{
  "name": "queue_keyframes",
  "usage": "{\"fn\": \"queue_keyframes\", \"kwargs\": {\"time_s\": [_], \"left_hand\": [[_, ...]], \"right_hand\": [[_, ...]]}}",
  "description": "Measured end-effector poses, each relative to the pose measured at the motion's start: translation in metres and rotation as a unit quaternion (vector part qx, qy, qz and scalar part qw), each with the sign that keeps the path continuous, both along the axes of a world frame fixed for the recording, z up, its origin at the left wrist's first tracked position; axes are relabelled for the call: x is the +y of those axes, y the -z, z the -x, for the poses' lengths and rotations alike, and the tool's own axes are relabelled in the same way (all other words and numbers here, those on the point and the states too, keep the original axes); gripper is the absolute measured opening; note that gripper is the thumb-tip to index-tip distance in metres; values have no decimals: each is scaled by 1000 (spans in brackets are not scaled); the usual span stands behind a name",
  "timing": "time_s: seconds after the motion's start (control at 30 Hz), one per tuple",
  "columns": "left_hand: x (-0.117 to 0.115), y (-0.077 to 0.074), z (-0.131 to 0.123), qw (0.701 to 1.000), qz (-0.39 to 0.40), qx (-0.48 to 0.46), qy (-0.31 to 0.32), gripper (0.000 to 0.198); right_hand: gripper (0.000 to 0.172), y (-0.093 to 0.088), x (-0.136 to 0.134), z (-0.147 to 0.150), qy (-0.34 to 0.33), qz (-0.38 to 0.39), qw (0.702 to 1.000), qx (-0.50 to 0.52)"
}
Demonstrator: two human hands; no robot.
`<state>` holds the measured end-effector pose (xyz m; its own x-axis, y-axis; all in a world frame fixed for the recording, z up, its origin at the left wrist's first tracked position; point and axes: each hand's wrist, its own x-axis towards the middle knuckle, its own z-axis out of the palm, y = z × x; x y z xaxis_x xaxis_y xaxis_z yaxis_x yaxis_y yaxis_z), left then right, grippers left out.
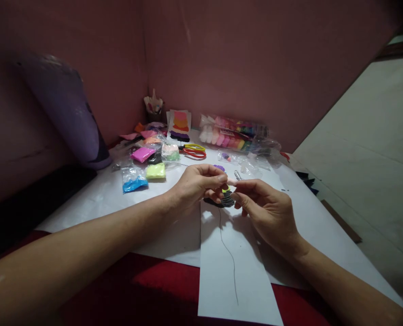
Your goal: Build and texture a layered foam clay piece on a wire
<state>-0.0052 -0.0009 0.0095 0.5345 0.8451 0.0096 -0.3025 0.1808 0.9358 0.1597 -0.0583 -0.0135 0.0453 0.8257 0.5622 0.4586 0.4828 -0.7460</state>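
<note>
My left hand [201, 185] and my right hand [265, 208] meet over a white sheet of paper [235, 271], fingers pinched together. Between the fingertips sits a small yellow-green clay piece [225, 189], with a dark grey clay lump [225, 200] just below it. Both hands are closed round this small clay work. A thin dark line runs down the paper beneath them. A purple clay bit [219, 167] lies just behind my left hand.
Bags of coloured clay lie at the back left: blue [134, 183], light green [155, 170], pink [142, 154]. Scissors [193, 151] with yellow and red handles and a long pack of clay colours [235, 135] lie further back. A purple cushion [68, 113] leans at the left wall.
</note>
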Motion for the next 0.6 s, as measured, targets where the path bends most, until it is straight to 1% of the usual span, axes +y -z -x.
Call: {"fn": "queue_keyframes", "kwargs": {"time_s": [0.1,0.17,0.27,0.3,0.37,0.43,0.53,0.6], "left_hand": [[1,-2,0,1000,4,-13,-17,10],[1,-1,0,1000,1,-9,-14,11],[2,2,-1,999,-29,25,14,12],[2,3,-1,999,-36,30,27,14],[2,4,-1,998,-29,17,51,18],[2,4,-1,998,-1,-13,67,26],[3,3,0,995,45,-21,84,48],[4,3,1,991,67,-16,113,60]], "right_hand": [[8,-2,0,2,-3,12,999,39],[10,-1,0,2,-15,19,998,66],[22,1,0,2,-41,14,995,85],[22,1,0,2,-47,9,996,80],[16,1,0,2,-43,-2,997,66],[11,0,-1,2,-21,-15,998,65],[14,-3,-2,2,17,-32,996,78],[16,-3,-2,1,31,-47,996,74]]}}
